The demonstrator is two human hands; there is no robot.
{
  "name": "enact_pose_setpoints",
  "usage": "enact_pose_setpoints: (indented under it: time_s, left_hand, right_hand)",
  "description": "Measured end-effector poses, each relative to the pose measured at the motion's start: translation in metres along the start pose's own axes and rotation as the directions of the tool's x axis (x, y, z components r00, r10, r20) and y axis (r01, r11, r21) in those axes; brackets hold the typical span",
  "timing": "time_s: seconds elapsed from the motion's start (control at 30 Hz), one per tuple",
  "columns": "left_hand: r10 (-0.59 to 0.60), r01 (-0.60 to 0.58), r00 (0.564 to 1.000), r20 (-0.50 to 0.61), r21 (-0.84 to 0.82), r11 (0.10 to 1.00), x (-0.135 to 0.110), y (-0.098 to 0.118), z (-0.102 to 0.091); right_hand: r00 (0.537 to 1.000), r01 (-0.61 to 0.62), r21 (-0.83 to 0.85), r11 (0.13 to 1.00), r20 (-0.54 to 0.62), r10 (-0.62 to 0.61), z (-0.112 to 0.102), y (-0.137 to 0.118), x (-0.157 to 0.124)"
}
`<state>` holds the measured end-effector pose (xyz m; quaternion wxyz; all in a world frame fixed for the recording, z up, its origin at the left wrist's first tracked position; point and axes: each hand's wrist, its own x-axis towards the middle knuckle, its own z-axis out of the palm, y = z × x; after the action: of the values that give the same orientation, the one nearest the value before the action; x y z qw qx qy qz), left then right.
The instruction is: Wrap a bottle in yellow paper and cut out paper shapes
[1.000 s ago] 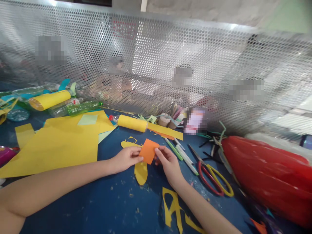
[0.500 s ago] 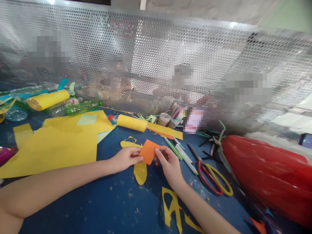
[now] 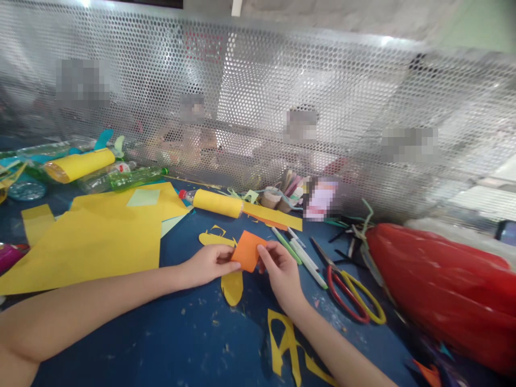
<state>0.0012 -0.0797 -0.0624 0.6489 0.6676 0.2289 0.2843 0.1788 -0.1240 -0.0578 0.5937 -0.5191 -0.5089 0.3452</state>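
Note:
A small orange square of paper (image 3: 246, 251) is held up between both hands above the blue table. My left hand (image 3: 212, 263) pinches its lower left edge, thumb on the near face. At its right edge, my right hand (image 3: 281, 271) grips it between thumb and fingers. Under the hands lie yellow paper cutouts (image 3: 233, 290) with rounded ends, partly covered by the orange square. Yellow paper offcuts (image 3: 284, 344) rest near my right forearm. Several pens (image 3: 306, 255) and open-bladed scissors (image 3: 342, 285) with red and yellow handles lie right of my right hand.
Large yellow sheets (image 3: 108, 242) spread on the left. A bottle wrapped in yellow paper (image 3: 217, 203) lies behind my hands, with more plastic bottles (image 3: 137, 177) at the back left. A red plastic bag (image 3: 439, 285) bulges at the right. A perforated metal screen (image 3: 250, 80) borders the far side; people are behind it.
Both hands have shifted very slightly to the right with the orange paper, which now looks slightly curved. The things on the table have not moved.

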Motion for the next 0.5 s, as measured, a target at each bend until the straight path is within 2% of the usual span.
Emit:
enact_pose_setpoints:
  time_s: [0.5]
  left_hand:
    - [-0.046, 0.047, 0.999, -0.026, 0.039, 0.998, 0.0024, -0.0047, -0.0041]
  right_hand:
    - [1.000, -0.027, 0.015, 1.000, -0.007, 0.027, 0.0004, -0.0015, -0.0002]
